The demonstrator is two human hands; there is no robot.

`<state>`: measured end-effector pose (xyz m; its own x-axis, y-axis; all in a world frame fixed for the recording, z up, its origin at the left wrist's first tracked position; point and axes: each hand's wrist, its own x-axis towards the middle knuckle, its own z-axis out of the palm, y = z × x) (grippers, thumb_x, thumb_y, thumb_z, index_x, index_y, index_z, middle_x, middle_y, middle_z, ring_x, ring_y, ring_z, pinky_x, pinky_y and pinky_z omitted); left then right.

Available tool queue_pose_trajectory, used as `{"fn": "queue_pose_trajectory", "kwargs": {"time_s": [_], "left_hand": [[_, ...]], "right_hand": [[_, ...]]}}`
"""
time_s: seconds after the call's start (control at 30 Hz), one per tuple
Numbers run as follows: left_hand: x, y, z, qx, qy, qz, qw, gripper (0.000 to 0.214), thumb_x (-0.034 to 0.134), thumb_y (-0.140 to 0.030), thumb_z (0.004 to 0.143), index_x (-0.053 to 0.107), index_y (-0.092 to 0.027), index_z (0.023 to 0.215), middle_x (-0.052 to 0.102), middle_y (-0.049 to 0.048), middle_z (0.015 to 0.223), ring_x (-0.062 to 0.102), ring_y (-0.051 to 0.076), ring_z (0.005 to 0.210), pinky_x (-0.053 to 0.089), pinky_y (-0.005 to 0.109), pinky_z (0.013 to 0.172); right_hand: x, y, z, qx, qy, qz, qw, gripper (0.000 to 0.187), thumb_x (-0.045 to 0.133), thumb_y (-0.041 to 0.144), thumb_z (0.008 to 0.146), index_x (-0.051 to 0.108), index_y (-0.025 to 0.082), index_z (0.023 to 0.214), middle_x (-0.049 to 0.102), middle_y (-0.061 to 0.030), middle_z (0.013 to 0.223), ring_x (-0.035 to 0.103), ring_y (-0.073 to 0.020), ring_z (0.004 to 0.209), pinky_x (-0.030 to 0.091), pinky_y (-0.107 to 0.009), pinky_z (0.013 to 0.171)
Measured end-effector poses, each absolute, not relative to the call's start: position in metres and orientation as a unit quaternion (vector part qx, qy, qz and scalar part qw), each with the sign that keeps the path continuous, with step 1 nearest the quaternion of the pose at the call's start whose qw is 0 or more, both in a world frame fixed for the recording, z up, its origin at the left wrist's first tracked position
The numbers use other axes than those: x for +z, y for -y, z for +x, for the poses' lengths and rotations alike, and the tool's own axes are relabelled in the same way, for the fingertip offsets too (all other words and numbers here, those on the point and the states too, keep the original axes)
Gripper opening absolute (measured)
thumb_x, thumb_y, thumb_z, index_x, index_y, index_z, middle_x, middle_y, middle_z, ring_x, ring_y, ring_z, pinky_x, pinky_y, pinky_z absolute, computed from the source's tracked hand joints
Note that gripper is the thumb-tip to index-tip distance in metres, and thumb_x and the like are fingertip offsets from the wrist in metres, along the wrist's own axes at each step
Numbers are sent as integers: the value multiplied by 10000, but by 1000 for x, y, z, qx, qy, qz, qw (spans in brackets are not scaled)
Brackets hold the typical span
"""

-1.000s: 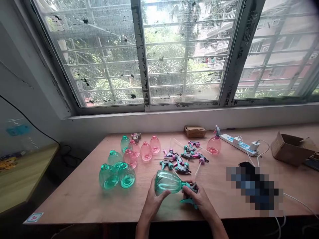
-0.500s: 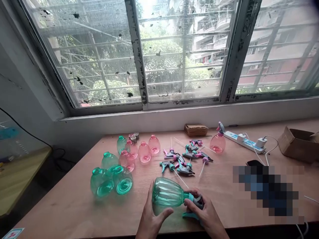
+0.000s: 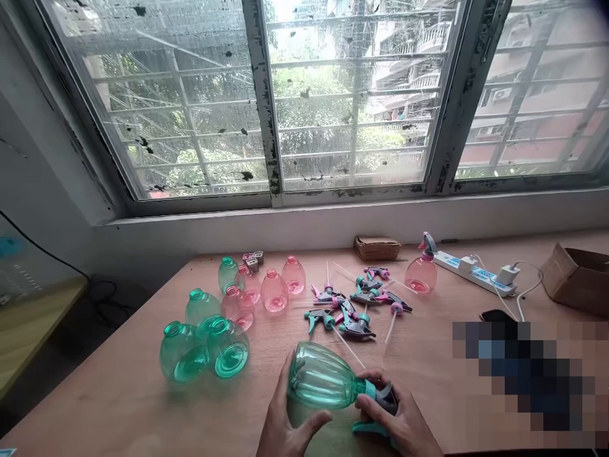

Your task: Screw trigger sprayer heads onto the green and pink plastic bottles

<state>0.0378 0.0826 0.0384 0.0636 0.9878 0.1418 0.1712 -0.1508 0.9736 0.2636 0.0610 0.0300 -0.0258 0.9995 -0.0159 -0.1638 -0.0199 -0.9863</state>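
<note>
Both hands low at 6 o'clock, forearms out of frame. Left hand (image 3: 285,426) curled around the belly of the ribbed translucent green plastic bottle (image 3: 323,383), lying sideways just above the wooden tabletop (image 3: 118,393). Right hand (image 3: 402,424) wrapped on its grey-teal trigger sprayer head (image 3: 383,400). Loose pink and teal sprayer heads (image 3: 354,304) at 12 o'clock; empty green bottles (image 3: 204,349) at 10 o'clock.
</note>
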Motion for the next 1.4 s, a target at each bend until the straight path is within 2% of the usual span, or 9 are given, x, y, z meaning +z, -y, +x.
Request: {"fn": "queue_pose_trajectory", "kwargs": {"time_s": [0.13, 0.37, 0.43, 0.53, 0.77, 0.9, 1.03, 1.23, 1.4], "left_hand": [[38, -85, 37, 471, -489, 593, 434, 923, 857, -440, 694, 450, -248, 1500, 496, 131, 1552, 416, 381, 1448, 266, 522, 1233], [49, -79, 39, 454, -490, 603, 436, 974, 864, -374, 711, 368, -261, 1541, 453, 100, 1589, 369, 351, 1480, 257, 492, 1245], [51, -77, 39, 456, -481, 602, 444, 1007, 859, -394, 715, 327, -255, 1558, 437, 103, 1599, 345, 354, 1491, 254, 493, 1246], [50, -78, 39, 445, -485, 600, 454, 934, 805, -444, 775, 330, -249, 1555, 426, 114, 1603, 351, 356, 1487, 273, 509, 1236], [44, -78, 38, 446, -481, 626, 421, 865, 796, -401, 808, 331, -375, 1537, 351, 13, 1648, 268, 286, 1530, 204, 469, 1265], [46, -77, 38, 441, -490, 612, 436, 985, 829, -426, 761, 274, -307, 1567, 366, 68, 1639, 306, 310, 1513, 231, 474, 1256], [47, -77, 38, 440, -492, 612, 436, 926, 825, -446, 756, 363, -255, 1535, 421, 110, 1604, 374, 356, 1474, 278, 495, 1235], [45, -78, 40, 447, -495, 616, 421, 900, 821, -400, 777, 342, -350, 1537, 416, 52, 1613, 343, 329, 1496, 258, 490, 1244], [48, -77, 39, 439, -498, 609, 433, 996, 840, -412, 751, 276, -314, 1567, 394, 79, 1625, 293, 332, 1517, 234, 495, 1252]], "right_hand": [[30, -59, 263, 541, 453, -463, 536, 456, 799, 533, 770, 701, 173, 1032, 663, 10, 664, 619, -187, 637, 490, -314, 626], [34, -59, 260, 541, 416, -461, 567, 478, 829, 551, 719, 728, 169, 988, 666, 7, 637, 630, -192, 606, 507, -307, 596], [35, -59, 260, 537, 426, -462, 563, 467, 826, 541, 729, 727, 166, 990, 664, 9, 630, 623, -183, 601, 496, -302, 601], [37, -58, 261, 536, 436, -467, 553, 456, 823, 531, 739, 726, 163, 990, 665, 9, 635, 626, -182, 609, 499, -304, 613], [41, -56, 260, 531, 428, -460, 568, 463, 807, 543, 751, 718, 165, 1002, 666, 2, 665, 641, -191, 619, 544, -324, 610], [41, -56, 261, 532, 436, -455, 566, 452, 818, 531, 742, 721, 173, 1000, 653, 11, 669, 628, -182, 624, 543, -312, 603], [40, -57, 265, 546, 458, -450, 538, 423, 805, 504, 770, 713, 179, 1025, 668, 9, 690, 638, -186, 657, 543, -313, 640], [40, -56, 264, 537, 425, -461, 564, 452, 808, 522, 755, 712, 168, 1017, 664, 7, 630, 627, -187, 614, 533, -319, 622], [44, -54, 261, 526, 435, -466, 563, 432, 825, 525, 728, 729, 179, 966, 652, 10, 651, 635, -188, 609, 533, -309, 593]]}}
